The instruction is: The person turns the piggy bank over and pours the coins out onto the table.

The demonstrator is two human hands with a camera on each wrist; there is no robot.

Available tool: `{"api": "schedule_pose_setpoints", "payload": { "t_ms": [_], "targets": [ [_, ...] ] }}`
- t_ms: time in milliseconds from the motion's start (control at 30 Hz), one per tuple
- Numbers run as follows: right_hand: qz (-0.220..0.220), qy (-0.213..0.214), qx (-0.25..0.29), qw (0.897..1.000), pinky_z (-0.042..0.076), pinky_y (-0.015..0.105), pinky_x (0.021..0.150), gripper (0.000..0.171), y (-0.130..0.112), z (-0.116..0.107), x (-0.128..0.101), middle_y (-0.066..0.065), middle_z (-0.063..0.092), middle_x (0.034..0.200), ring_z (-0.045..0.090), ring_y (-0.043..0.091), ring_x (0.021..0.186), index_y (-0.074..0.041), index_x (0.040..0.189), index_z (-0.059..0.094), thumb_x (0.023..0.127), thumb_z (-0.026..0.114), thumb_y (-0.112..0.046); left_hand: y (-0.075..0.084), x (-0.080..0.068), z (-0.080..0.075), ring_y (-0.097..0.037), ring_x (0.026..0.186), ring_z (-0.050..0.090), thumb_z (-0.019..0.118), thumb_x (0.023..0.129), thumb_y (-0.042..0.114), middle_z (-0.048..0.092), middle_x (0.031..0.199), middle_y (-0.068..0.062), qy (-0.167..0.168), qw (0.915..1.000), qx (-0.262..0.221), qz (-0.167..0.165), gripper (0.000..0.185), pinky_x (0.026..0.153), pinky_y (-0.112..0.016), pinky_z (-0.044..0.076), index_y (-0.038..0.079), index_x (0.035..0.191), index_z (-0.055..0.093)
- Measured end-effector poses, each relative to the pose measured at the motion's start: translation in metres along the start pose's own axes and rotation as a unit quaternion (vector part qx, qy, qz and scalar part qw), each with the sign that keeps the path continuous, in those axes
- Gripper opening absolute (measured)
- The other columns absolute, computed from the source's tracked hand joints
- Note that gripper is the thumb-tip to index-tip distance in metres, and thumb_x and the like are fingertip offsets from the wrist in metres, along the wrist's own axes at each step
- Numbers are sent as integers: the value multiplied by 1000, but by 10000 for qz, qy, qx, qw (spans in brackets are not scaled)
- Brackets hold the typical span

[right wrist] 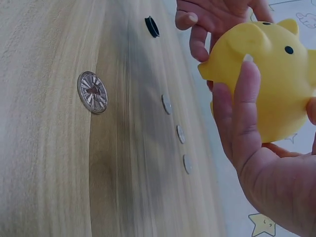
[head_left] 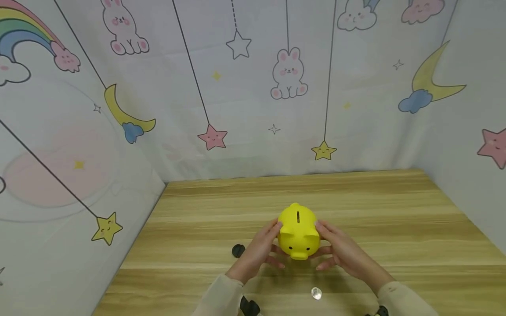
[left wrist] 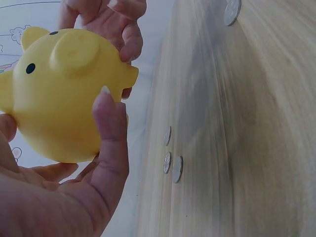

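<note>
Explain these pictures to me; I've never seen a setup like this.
There is no machine, just a person's bare left hand and right hand. The wide picture comes from a camera worn on the head, looking forward and down. The other two come from cameras on each wrist, so the table looks tipped sideways. Both hands hold a yellow piggy bank, apparently lifted off the table. On the table lie a front coin, three more coins farther back, visible only in the wrist views, and a small black round piece beside the left hand.
</note>
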State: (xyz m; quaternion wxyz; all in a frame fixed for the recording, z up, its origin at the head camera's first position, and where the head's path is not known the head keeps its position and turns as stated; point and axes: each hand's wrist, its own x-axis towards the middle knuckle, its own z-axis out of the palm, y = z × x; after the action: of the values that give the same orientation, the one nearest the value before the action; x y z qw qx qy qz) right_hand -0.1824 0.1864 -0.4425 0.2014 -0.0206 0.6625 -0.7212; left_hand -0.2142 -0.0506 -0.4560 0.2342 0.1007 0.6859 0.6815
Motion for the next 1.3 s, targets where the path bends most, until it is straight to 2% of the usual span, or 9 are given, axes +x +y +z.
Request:
{"api": "schedule_pose_setpoints", "payload": {
  "t_ms": [100, 333, 533, 733, 900, 1033, 1200, 1300],
  "targets": [
    [-71, -79, 71, 9999, 60, 43, 68, 75, 1, 0, 0, 30, 34, 145, 67, 33, 95, 0, 156, 13, 106, 41, -49, 1, 0, -1, -30, 90, 65, 47, 99, 60, 49, 138, -11, 22, 10000, -45, 49, 74, 62, -40, 59, 16, 155, 32],
    [-142, -158, 160, 9996, 59, 47, 75, 74, 4, 0, -2, 31, 30, 150, 66, 34, 98, 0, 156, 10, 106, 42, -44, 0, -2, -2, -26, 89, 63, 49, 99, 57, 50, 134, -10, -30, 9999, -60, 91, 72, 64, -42, 59, 17, 156, 31],
    [-454, -297, 20, 9985, 56, 51, 81, 72, 5, -4, -2, 29, 37, 145, 64, 31, 105, -4, 158, 6, 107, 44, -38, 0, -1, -4, -26, 97, 61, 52, 101, 51, 50, 134, -12, -210, 9989, 45, 416, 68, 73, -49, 58, 22, 157, 27],
    [-798, -414, -1, 9960, 51, 60, 88, 69, 8, -8, 0, 32, 20, 154, 60, 30, 112, -8, 159, 5, 107, 47, -25, 1, -1, -4, -25, 105, 61, 56, 101, 42, 42, 142, -12, -312, 9969, 131, 710, 64, 78, -47, 57, 30, 156, 27],
    [-1199, -521, -94, 9914, 52, 52, 89, 72, 8, -10, -2, 33, 7, 158, 57, 25, 117, -5, 159, 2, 106, 49, -17, 3, -2, -3, -25, 106, 62, 63, 99, 34, 36, 149, -11, -351, 9960, 56, 823, 67, 82, -49, 56, 32, 156, 27],
    [-1361, -582, -38, 9890, 54, 46, 87, 73, 6, -10, -2, 32, 3, 159, 57, 21, 117, -3, 158, 2, 105, 51, -12, 3, -2, -4, -26, 106, 61, 65, 98, 26, 34, 152, -11, -409, 9947, -23, 939, 69, 83, -47, 55, 31, 156, 27],
    [-1395, -600, -23, 9884, 56, 43, 84, 74, 6, -10, 0, 32, 3, 159, 58, 21, 114, -1, 158, 3, 104, 52, -11, 1, -2, -4, -27, 109, 61, 67, 97, 25, 35, 152, -11, -419, 9944, -97, 961, 69, 82, -41, 56, 32, 155, 29],
    [-1290, -545, -96, 9901, 56, 45, 83, 72, 6, -11, 0, 33, 8, 158, 59, 24, 113, -1, 158, 4, 104, 52, -12, 1, -1, -5, -27, 108, 61, 66, 98, 26, 37, 151, -12, -419, 9947, -75, 935, 68, 82, -44, 56, 31, 155, 29]
  ]
}}
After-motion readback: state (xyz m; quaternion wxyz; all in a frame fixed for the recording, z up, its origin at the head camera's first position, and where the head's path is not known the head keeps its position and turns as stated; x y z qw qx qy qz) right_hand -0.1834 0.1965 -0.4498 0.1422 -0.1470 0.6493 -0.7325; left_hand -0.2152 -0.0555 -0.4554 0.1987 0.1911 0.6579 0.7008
